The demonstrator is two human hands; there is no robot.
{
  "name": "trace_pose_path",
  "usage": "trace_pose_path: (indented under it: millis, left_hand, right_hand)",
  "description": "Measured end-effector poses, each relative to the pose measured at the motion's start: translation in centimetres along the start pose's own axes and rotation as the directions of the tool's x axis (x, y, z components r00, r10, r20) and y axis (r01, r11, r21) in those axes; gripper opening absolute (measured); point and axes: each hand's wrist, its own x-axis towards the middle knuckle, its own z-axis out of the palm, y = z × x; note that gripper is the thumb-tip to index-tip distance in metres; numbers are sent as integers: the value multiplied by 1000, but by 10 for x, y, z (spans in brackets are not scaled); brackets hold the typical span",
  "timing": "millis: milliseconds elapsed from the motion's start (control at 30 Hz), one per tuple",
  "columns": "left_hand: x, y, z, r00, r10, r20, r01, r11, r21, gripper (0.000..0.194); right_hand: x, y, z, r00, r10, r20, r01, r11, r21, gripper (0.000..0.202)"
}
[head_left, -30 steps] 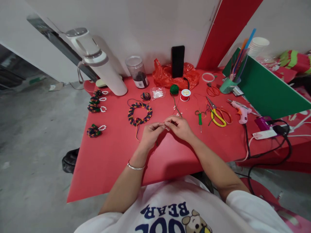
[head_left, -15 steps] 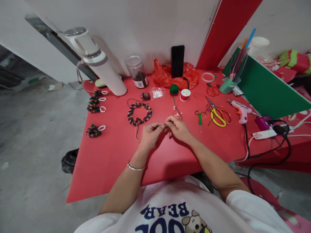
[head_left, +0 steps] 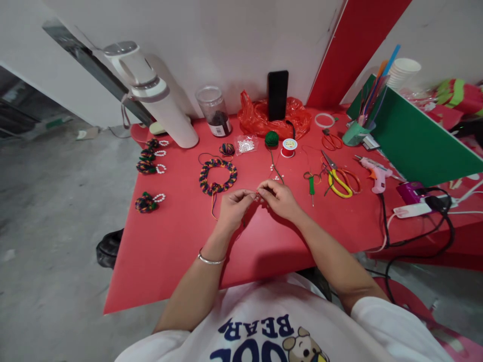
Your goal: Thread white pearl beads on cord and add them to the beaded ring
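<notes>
My left hand (head_left: 236,205) and my right hand (head_left: 278,198) meet over the table, fingertips pinched together. Between them shows a tiny reddish and pale bit, too small to name. A dark strand end hangs below the left fingers. Just beyond the right hand lie loose white beads (head_left: 272,167) and a strand from the green yarn ball (head_left: 271,139). The spool of red thread (head_left: 289,148) stands beside that ball. To the left of my hands rests a multicoloured crocheted ring (head_left: 204,176) with loose yarn tails. Behind it are a small multicoloured yarn ball (head_left: 227,149) and a bag of white beads (head_left: 246,145).
Yarn bundles with bead loops (head_left: 146,202) line the left side. A tall white bottle (head_left: 173,118), a jar (head_left: 214,111), a phone (head_left: 277,95) and a red bag (head_left: 252,113) stand behind. Right are a green-handled hook (head_left: 311,186), yellow-handled scissors (head_left: 341,188) and a glue gun (head_left: 378,176).
My right fingers have shifted slightly at the pinch, and a small reddish, pale bit now shows between the fingertips. The view has moved a little; the table items stay put.
</notes>
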Motion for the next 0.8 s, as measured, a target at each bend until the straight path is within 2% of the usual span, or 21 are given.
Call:
trace_pose_path:
  millis: [100, 200, 333, 533, 600, 700, 800]
  left_hand:
    - [1, -1, -1, 1000, 9, 10, -9, 1000, 9, 22]
    - [2, -1, -3, 999, 54, 8, -54, 998, 38, 17]
    - [2, 1, -6, 994, 95, 45, -99, 989, 111, 15]
    - [2, 0, -5, 986, 162, -29, -144, 935, 325, 13]
    - [1, -1, -4, 998, 66, -20, -59, 972, 228, 20]
    - [-3, 0, -1, 986, -128, 105, 136, 988, -71, 29]
    - [-5, 2, 3, 962, -166, 219, 214, 952, -220, 37]
  right_hand:
    - [0, 2, -1, 999, -24, 28, 24, 1000, 11, 21]
    - [0, 3, -4, 994, -99, 55, 102, 993, -58, 28]
    - [0, 5, -7, 985, -154, 78, 164, 976, -146, 23]
    - [-1, 11, -7, 939, -313, 140, 341, 817, -465, 22]
    - [-1, 12, -3, 931, -342, 130, 358, 782, -510, 19]
    - [-2, 11, 0, 916, -401, 29, 360, 785, -504, 15]
    - [-3, 7, 1, 904, -423, -59, 354, 820, -451, 11]
